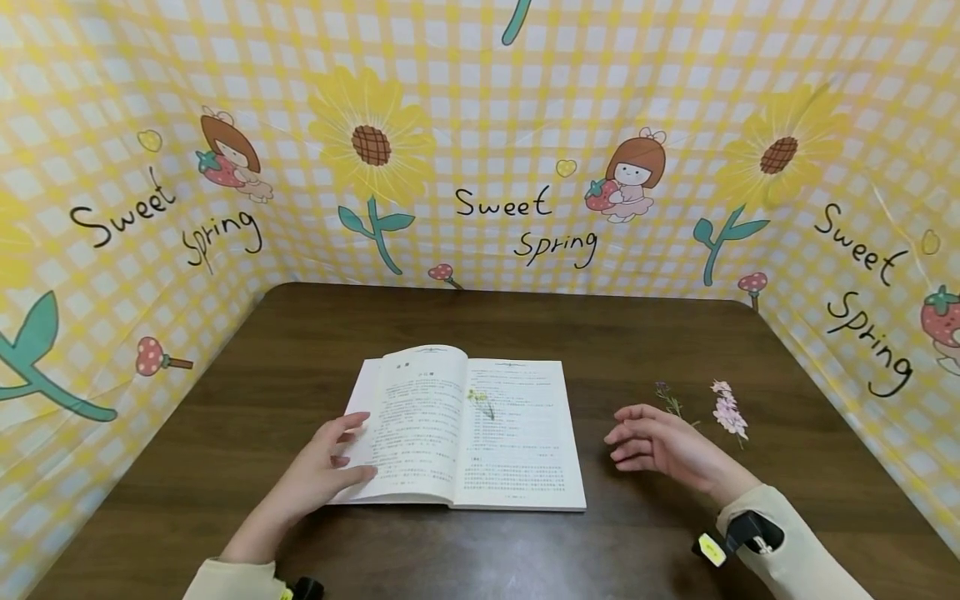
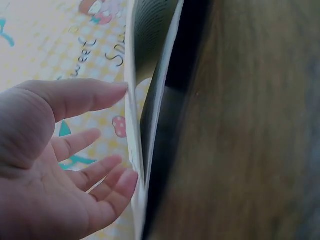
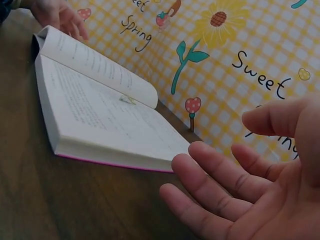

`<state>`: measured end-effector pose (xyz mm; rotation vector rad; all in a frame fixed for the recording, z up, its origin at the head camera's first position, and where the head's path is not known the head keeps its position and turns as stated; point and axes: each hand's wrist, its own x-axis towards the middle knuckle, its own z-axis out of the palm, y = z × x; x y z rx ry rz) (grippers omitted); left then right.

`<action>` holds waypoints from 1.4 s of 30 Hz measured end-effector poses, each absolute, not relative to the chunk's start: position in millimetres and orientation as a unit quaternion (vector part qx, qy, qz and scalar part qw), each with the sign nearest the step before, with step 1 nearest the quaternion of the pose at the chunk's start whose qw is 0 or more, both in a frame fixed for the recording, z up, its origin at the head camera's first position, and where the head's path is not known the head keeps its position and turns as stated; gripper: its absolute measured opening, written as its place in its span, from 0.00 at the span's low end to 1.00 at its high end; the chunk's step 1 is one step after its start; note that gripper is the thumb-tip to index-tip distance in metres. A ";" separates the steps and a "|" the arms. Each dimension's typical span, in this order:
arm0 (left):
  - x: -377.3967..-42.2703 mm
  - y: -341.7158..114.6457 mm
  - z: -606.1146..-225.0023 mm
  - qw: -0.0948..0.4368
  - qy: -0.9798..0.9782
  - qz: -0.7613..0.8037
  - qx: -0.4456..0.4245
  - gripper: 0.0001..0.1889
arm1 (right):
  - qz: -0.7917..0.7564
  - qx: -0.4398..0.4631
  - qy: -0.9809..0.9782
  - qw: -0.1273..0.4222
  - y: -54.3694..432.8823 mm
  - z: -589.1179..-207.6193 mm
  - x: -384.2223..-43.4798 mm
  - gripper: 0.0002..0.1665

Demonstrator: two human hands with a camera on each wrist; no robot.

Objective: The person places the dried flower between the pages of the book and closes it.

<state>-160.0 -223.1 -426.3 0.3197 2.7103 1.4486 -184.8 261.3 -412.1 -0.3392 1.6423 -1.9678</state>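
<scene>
An open book point(image 1: 450, 442) lies on the brown wooden desk point(image 1: 187, 467), its pages white with dense dark print. The left-hand leaves bow upward near the spine, while the right-hand page lies flatter; the right wrist view shows a thin magenta line along the lower edge of the book. On the right-hand page, close to the spine, lies a small yellow-flowered sprig point(image 1: 480, 402) with a thin green stem.

The left hand point(image 1: 326, 458) is at the book's left edge, its fingers loosely spread and gently bent; in the left wrist view the thumb point(image 2: 85, 97) touches the edge of the leaves, with no closed grip on them. The right hand point(image 1: 667, 446) is to the right of the book, apart from it, its fingers point(image 3: 215, 195) relaxed, parted and holding nothing. Just beyond that hand are a purple-tipped sprig point(image 1: 667, 397) with a green stem and, farther right, a pink flower sprig point(image 1: 727, 410) with many small blossoms.

In all there are one book and three sprigs: one yellow on the page, one purple and one pink on the desk.
</scene>
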 end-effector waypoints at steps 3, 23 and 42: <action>-159.5 -215.9 -422.8 -0.018 0.896 0.425 0.127 0.33 | -0.739 -0.131 0.600 0.278 266.9 -417.8 -177.5 0.11; -154.1 -108.4 -399.1 -0.069 0.920 0.149 0.356 0.30 | -0.784 -0.163 0.513 0.310 268.6 -438.1 -142.3 0.20; -150.3 -49.2 -412.5 -0.052 0.891 -0.066 0.447 0.28 | -0.791 -0.127 0.563 0.203 313.3 -437.8 -133.8 0.23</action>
